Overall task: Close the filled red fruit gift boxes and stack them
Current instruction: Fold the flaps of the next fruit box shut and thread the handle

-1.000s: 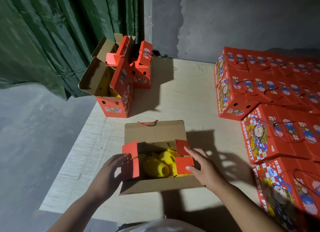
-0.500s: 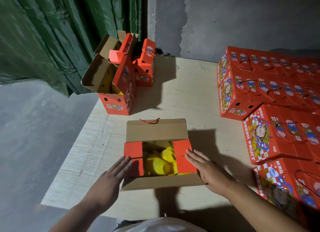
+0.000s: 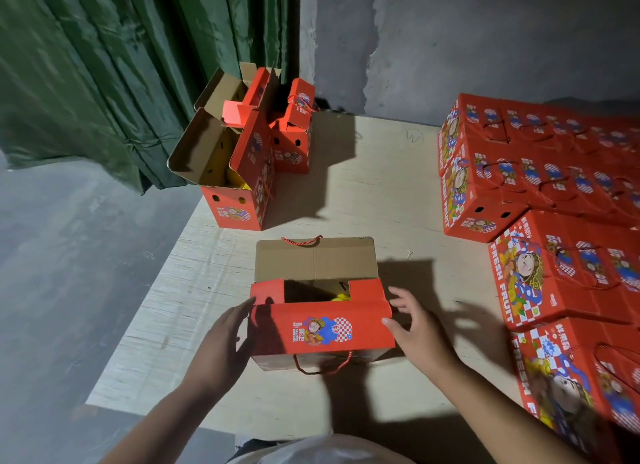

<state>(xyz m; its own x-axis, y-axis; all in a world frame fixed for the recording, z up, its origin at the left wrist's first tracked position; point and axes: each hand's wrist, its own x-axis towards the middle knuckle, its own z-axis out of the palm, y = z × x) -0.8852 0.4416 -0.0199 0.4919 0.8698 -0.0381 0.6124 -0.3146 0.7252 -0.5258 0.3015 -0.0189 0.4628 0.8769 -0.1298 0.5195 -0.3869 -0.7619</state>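
Note:
A red fruit gift box (image 3: 322, 328) sits in front of me on the pale wooden table (image 3: 374, 193). Its near red flap is folded over the top, and both side flaps lie flat. The far brown flap (image 3: 313, 257) still stands upright with a red cord handle. A sliver of yellow netted fruit (image 3: 341, 296) shows through the gap. My left hand (image 3: 228, 342) touches the box's left side with straight fingers. My right hand (image 3: 420, 328) has spread fingers at the flap's right edge.
Two open red boxes (image 3: 239, 172) stand at the table's far left beside a green curtain (image 3: 114, 75). Closed red boxes (image 3: 540, 193) are stacked in rows along the right side. The table's left edge drops to grey floor.
The side flaps went down onto the fruit, then the near flap swung up and over the opening. Both hands shifted from the side flaps to the box's outer sides.

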